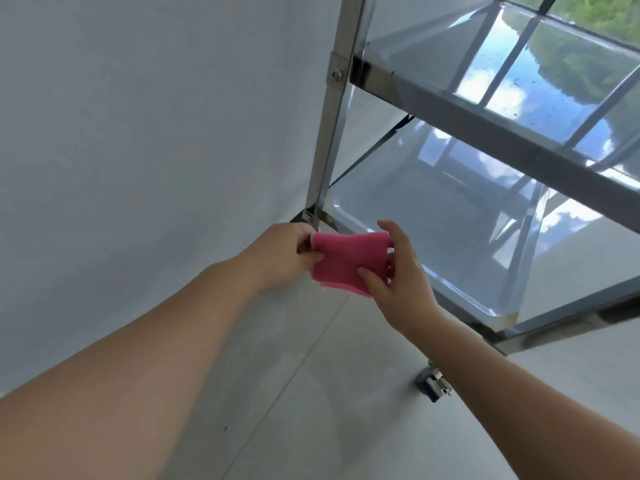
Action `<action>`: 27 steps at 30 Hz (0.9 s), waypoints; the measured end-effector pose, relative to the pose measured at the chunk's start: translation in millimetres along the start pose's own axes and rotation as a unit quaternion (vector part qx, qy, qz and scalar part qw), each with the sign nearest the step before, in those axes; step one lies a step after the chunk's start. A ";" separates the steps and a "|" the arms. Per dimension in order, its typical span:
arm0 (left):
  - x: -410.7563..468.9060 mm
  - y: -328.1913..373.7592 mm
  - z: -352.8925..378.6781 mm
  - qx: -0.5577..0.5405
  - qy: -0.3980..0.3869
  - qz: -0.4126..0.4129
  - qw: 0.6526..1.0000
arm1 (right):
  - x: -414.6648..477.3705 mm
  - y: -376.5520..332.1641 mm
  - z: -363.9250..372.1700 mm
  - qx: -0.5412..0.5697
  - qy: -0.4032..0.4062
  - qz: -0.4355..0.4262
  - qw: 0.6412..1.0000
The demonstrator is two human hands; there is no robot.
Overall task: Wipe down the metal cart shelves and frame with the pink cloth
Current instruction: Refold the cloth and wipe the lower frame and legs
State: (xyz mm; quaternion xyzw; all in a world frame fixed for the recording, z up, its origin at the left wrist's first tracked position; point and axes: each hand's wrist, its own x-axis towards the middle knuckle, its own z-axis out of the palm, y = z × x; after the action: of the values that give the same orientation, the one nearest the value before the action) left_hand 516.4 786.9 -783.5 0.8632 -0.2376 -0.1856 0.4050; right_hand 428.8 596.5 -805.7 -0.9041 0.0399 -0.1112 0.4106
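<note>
Head-cam view, looking down & fwd. Far left: a plain pale wall (121,116) fills the upper-left half.

A bare left forearm (156,358) reaches in from the bottom-left corner toward centre. The left grip (282,256) pinches the left edge of the pink cloth (341,263), thumb & fingers curled onto it.

Just above that grip stands the metal cart (485,140). Its corner post (329,140) rises to the top of the frame, w/ a bolted bracket (336,72) high up.

The cloth is folded & held stretched in the air btwn both grips, in front of the near-left corner of the lower shelf (450,220). Can't tell if it touches the metal.

The right grip (398,271) holds the cloth's right side: thumb pressed on the lower front, fingers curled behind the edge, index finger raised above it. The bare right forearm (519,400) comes in from the bottom right.

The lower shelf is a shiny tray w/ a raised rim, reflecting sky & clouds. Below it, on the pale tiled floor (294,410), one caster wheel (433,382) shows just beside the right forearm.

Upper right: the upper shelf (536,84), also shiny, reflects bars, sky & green trees. Small dark specks dot its surface.
</note>
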 end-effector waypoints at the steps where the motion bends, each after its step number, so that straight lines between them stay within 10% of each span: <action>1: -0.1 -3.7 0.4 0.004 0.006 -0.013 1.000 | 1.7 1.6 2.7 -0.010 0.008 -0.025 1.000; 8: 3.3 -17.9 12.9 0.032 0.019 -0.051 0.998 | 24.8 21.3 9.6 -0.179 -0.029 -0.226 0.957; 22: -3.5 -50.6 20.5 0.135 -0.018 -0.086 0.987 | 121.3 29.4 34.9 -0.422 -0.199 -0.230 0.854; 27: -14.5 -50.7 22.8 0.163 -0.064 -0.084 0.981 | 114.1 42.4 40.6 -0.590 -0.135 -0.305 0.735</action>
State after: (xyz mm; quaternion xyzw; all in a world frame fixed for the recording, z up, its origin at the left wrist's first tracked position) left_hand 506.0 809.4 -835.3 0.9209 -0.2167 -0.2324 0.2258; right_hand 550.0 579.6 -844.3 -0.9343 -0.2361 -0.0609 -0.2599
